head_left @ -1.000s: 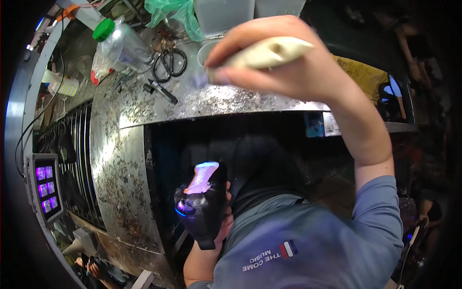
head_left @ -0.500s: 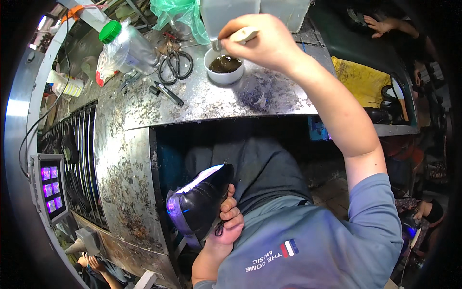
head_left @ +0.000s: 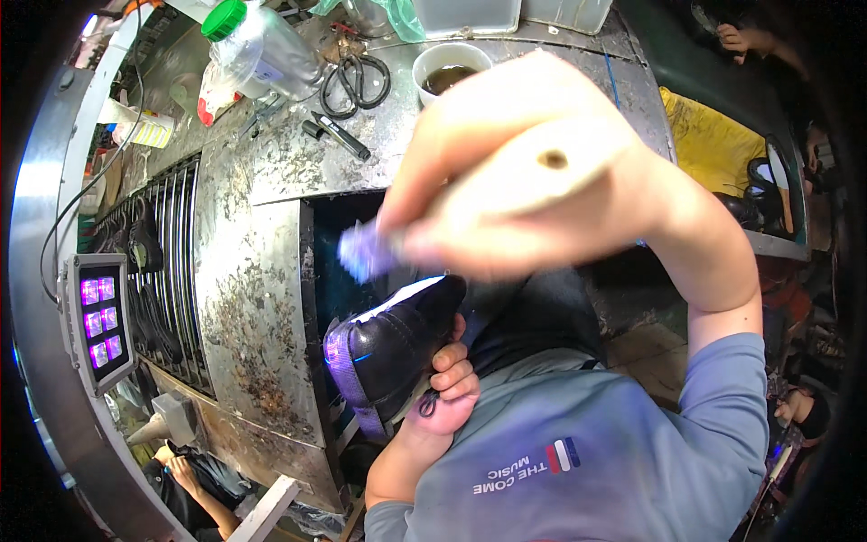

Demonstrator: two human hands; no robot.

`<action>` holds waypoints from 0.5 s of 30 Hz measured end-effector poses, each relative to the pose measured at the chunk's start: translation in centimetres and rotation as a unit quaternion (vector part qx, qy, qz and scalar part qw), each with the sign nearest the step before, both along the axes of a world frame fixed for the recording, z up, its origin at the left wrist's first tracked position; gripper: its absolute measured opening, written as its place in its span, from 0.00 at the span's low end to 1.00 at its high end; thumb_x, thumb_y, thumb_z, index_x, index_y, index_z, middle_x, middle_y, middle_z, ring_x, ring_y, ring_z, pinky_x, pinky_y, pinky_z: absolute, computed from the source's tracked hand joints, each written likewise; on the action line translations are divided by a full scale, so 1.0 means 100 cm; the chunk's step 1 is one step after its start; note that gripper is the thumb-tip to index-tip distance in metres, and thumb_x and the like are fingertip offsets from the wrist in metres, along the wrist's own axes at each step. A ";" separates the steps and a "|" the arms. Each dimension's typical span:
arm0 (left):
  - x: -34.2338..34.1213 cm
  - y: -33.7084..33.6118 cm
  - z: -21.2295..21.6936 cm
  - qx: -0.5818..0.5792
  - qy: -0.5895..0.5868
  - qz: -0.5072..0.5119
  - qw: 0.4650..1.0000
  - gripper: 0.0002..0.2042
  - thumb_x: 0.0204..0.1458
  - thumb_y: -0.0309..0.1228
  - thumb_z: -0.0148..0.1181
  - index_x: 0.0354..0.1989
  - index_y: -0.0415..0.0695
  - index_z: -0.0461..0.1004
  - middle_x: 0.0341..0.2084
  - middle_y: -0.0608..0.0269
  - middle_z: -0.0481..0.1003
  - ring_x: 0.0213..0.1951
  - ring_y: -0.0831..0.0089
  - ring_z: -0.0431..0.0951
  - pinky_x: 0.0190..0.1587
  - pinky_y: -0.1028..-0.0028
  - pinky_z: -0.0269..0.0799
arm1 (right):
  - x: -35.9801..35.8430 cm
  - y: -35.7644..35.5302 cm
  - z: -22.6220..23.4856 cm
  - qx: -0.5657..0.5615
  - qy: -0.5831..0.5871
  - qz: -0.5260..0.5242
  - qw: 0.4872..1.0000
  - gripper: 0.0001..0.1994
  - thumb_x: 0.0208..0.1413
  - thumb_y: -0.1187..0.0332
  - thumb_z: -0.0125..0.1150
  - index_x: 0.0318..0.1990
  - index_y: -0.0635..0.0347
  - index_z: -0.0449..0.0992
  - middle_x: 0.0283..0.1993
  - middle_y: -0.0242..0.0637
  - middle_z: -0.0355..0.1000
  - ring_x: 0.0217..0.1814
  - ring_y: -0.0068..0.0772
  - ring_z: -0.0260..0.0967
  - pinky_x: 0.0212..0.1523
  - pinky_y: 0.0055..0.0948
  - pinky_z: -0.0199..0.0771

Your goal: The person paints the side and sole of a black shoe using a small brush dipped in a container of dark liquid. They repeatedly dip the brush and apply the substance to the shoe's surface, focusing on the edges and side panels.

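My left hand (head_left: 449, 384) is closed round a black leather shoe (head_left: 393, 343). Held over my lap, the shoe has its pale-edged sole side tilted up and a lace loop by my fingers. My right hand (head_left: 479, 117), blurred by motion, grips a brush by its pale handle (head_left: 551, 172), which has a small hole in it. The brush's bristle end, lit purple, hangs just above the shoe and seems apart from it. Behind my right hand, a white bowl (head_left: 422, 79) of dark liquid stands on the bench, partly hidden.
Black-handled scissors (head_left: 379, 95), a black marker (head_left: 343, 137) and a green-lidded plastic jar (head_left: 284, 68) are on the worn metal bench (head_left: 248, 343). A lamp with purple lights (head_left: 102, 321) stands at left, near a rack of shoes (head_left: 144, 244). Another person's hands (head_left: 183, 471) show at lower left.
My right hand has come down and nearer from the bowl, bringing the brush over the shoe. My left hand still grips the shoe. The whole view has shifted slightly.
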State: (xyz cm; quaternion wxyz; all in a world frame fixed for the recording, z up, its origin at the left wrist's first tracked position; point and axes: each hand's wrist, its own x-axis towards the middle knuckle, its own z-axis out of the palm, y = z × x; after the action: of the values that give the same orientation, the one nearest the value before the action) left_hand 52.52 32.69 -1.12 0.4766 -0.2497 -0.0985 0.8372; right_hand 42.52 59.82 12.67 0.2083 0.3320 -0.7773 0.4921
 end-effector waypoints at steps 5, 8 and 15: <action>0.018 -0.022 -0.027 -0.085 0.008 0.054 0.995 0.14 0.65 0.44 0.51 0.46 0.48 0.73 0.29 0.72 0.74 0.24 0.81 0.73 0.25 0.79 0.68 | 0.012 -0.027 0.018 0.007 0.038 0.085 0.996 0.05 0.51 0.69 0.70 0.32 0.57 0.80 0.27 0.34 0.75 0.26 0.42 0.75 0.26 0.35 0.75; 0.022 -0.029 -0.031 -0.241 0.200 0.040 0.949 0.11 0.61 0.42 0.55 0.42 0.50 0.76 0.33 0.72 0.76 0.30 0.77 0.75 0.30 0.74 0.69 | 0.014 -0.031 0.027 0.035 -0.008 0.099 0.994 0.08 0.43 0.66 0.69 0.26 0.60 0.77 0.24 0.42 0.73 0.28 0.50 0.74 0.30 0.43 0.76; 0.017 -0.018 -0.019 -0.581 0.792 -0.014 0.189 0.13 0.59 0.31 0.57 0.48 0.41 0.79 0.46 0.60 0.80 0.49 0.65 0.78 0.52 0.64 0.72 | 0.011 -0.029 0.028 0.062 -0.063 0.115 0.989 0.10 0.41 0.66 0.68 0.23 0.63 0.76 0.24 0.45 0.73 0.29 0.54 0.74 0.30 0.45 0.76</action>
State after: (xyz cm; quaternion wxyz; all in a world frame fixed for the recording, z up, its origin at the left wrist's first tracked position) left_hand 54.20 30.88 -3.00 0.0351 0.3375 0.8483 0.4066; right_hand 43.63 56.92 15.45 0.0797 0.4000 -0.7745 0.4836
